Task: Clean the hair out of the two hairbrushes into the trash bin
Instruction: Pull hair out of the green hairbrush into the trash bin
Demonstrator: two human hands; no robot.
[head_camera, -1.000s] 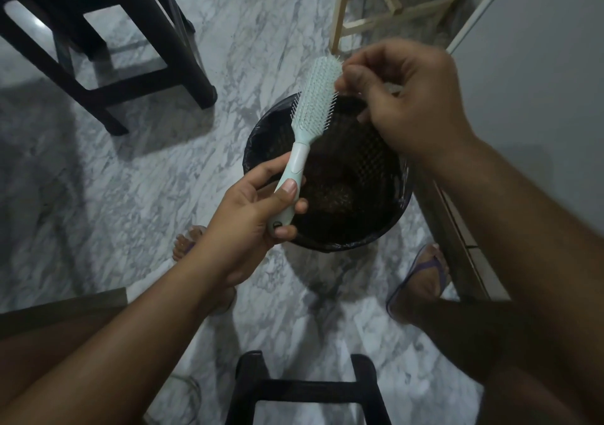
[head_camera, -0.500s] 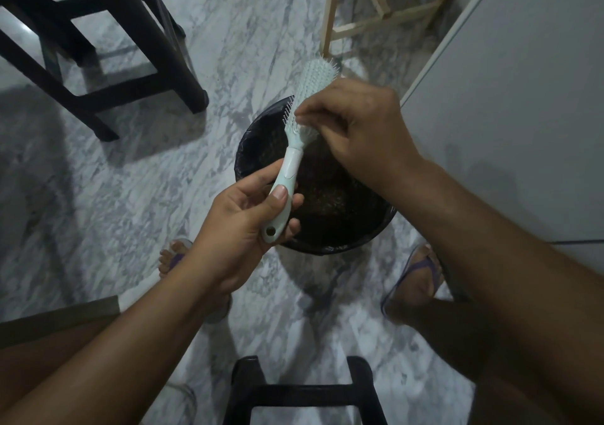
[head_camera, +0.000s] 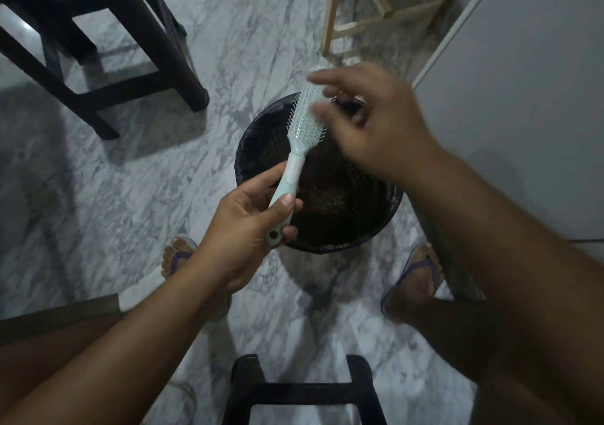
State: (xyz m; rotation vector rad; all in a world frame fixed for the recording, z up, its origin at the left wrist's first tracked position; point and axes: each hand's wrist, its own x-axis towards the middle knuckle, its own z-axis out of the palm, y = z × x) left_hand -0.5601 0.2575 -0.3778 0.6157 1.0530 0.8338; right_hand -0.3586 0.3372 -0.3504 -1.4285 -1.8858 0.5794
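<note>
A pale mint hairbrush [head_camera: 304,123] is held over a round trash bin with a black liner [head_camera: 243,150], bristles facing up and to the right. My left hand [head_camera: 248,228] grips the brush's handle near its end. My right hand [head_camera: 376,130] is motion-blurred over the far end of the brush head, with forefinger and thumb spread apart and the other fingers loosely curled. I cannot make out any hair between its fingers. Brownish debris lies inside the bin. A second hairbrush is not in view.
A dark wooden stool [head_camera: 137,52] stands at the upper left on the marble floor. A light wooden frame [head_camera: 330,16] is behind the bin, a grey wall [head_camera: 523,98] to the right. A black stool [head_camera: 304,395] is below me. My sandalled feet [head_camera: 179,258] flank the bin.
My right hand slid from the base of the brush head up to its far end and its fingers opened. My left hand kept its grip on the handle.
</note>
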